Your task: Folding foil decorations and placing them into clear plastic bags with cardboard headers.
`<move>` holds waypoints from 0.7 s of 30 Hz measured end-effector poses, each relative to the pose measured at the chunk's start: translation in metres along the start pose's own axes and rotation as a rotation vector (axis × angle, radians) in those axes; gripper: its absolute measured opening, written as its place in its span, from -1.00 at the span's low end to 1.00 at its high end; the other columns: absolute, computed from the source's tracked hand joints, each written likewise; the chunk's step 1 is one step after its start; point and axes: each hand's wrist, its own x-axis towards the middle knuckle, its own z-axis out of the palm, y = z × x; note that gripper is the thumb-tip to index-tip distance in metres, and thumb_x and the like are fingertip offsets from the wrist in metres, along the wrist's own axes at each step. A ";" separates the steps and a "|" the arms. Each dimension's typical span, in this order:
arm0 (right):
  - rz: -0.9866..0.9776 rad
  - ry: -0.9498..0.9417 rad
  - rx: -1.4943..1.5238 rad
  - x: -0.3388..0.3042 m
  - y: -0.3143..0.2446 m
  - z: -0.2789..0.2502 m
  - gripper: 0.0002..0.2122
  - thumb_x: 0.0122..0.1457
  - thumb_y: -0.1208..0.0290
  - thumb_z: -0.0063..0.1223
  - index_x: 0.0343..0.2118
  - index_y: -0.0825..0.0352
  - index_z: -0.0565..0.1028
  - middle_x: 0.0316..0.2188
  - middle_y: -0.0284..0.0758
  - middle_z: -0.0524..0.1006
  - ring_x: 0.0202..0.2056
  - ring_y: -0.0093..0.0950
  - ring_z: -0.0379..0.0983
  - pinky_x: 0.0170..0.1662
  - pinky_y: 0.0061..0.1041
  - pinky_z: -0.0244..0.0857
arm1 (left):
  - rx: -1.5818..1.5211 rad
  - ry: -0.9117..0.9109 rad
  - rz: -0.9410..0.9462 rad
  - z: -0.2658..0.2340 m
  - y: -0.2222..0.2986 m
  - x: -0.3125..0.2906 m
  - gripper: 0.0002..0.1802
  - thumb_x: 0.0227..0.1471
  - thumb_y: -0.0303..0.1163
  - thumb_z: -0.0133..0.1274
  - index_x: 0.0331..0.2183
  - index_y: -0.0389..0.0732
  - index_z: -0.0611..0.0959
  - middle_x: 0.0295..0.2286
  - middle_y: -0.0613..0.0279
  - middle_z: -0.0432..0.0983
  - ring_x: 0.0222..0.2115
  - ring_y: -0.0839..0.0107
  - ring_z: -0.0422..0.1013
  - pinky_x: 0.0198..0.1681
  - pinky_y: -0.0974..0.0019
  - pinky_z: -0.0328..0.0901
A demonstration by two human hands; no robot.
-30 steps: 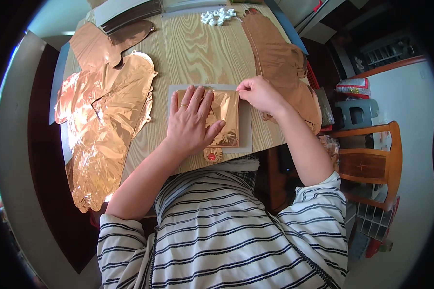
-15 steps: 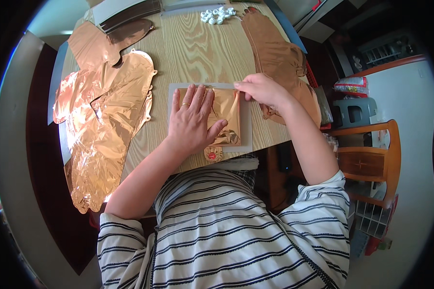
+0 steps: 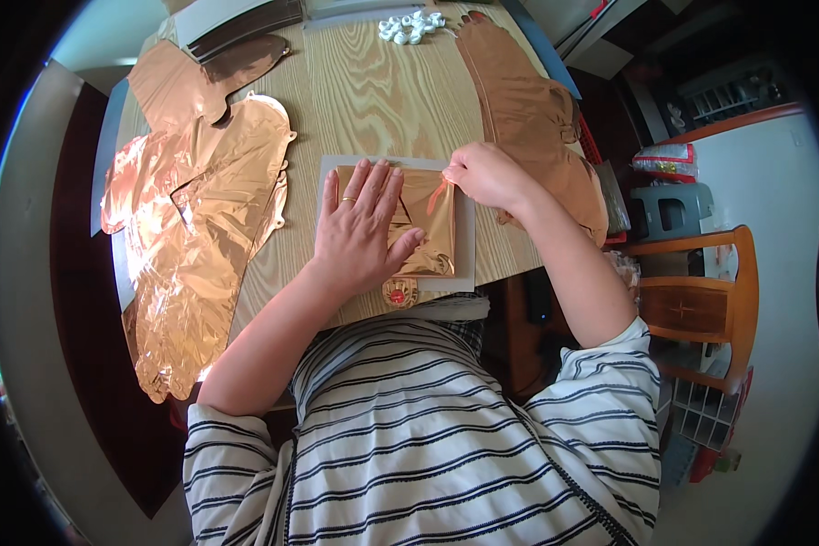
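Observation:
A folded piece of shiny copper-coloured foil (image 3: pixel 435 238) lies on a pale grey board (image 3: pixel 465 259) near the table's front edge. Flat across its left part, my left hand (image 3: pixel 362 223) presses down with fingers stretched out. At the far right corner of the foil, my right hand (image 3: pixel 488 177) is closed in a pinch on the foil's edge. Its fingertips hide exactly how much they hold. Just below the board's front edge sits a small gold ornament with a red centre (image 3: pixel 399 293).
Large flat copper foil balloons (image 3: pixel 209 196) are spread over the left side, some overhanging the table (image 3: pixel 373 100). More flat brown foil (image 3: pixel 523 118) lies on the right. Small white round pieces (image 3: pixel 411 27) are heaped at the back. A wooden chair (image 3: pixel 701 305) stands at the right.
My right hand has shifted slightly and its fingers have curled in more at the foil's corner. My left hand stays nearly in place on the foil.

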 end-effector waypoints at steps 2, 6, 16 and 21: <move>-0.009 0.060 -0.067 -0.002 -0.003 0.005 -0.76 0.18 0.32 0.09 -0.40 0.42 0.63 -0.39 -0.01 0.63 -0.29 -0.01 0.58 -0.16 -0.12 0.44 | -0.007 -0.009 0.006 0.001 -0.002 -0.001 -0.17 0.21 0.16 -0.10 0.28 -0.26 0.32 0.26 -0.07 0.21 0.32 -0.04 0.08 0.35 -0.25 -0.19; 0.031 0.080 -0.187 -0.010 -0.019 0.005 -0.76 0.17 0.29 0.10 -0.38 0.40 0.64 -0.36 -0.02 0.64 -0.25 -0.04 0.60 -0.14 -0.11 0.45 | -0.007 -0.022 0.006 0.001 -0.002 -0.002 -0.18 0.21 0.16 -0.09 0.29 -0.21 0.31 0.27 -0.07 0.20 0.33 -0.04 0.05 0.35 -0.27 -0.19; -0.365 0.399 -0.324 -0.018 -0.026 0.023 -0.78 0.12 0.31 0.23 -0.19 0.27 0.59 -0.13 -0.27 0.57 -0.11 -0.29 0.49 0.06 -0.23 0.21 | 0.023 -0.056 -0.007 0.001 -0.001 -0.001 -0.17 0.21 0.23 -0.13 0.30 -0.13 0.33 0.29 -0.07 0.16 0.35 -0.04 0.02 0.35 -0.29 -0.21; -0.532 0.474 -0.431 -0.032 -0.017 0.049 -0.65 0.19 0.33 0.14 0.02 0.33 0.53 0.11 -0.15 0.44 0.15 -0.16 0.31 0.24 -0.13 0.10 | 0.009 -0.039 -0.003 0.001 -0.001 -0.001 -0.17 0.21 0.22 -0.13 0.29 -0.16 0.34 0.29 -0.07 0.18 0.34 -0.03 0.04 0.36 -0.28 -0.22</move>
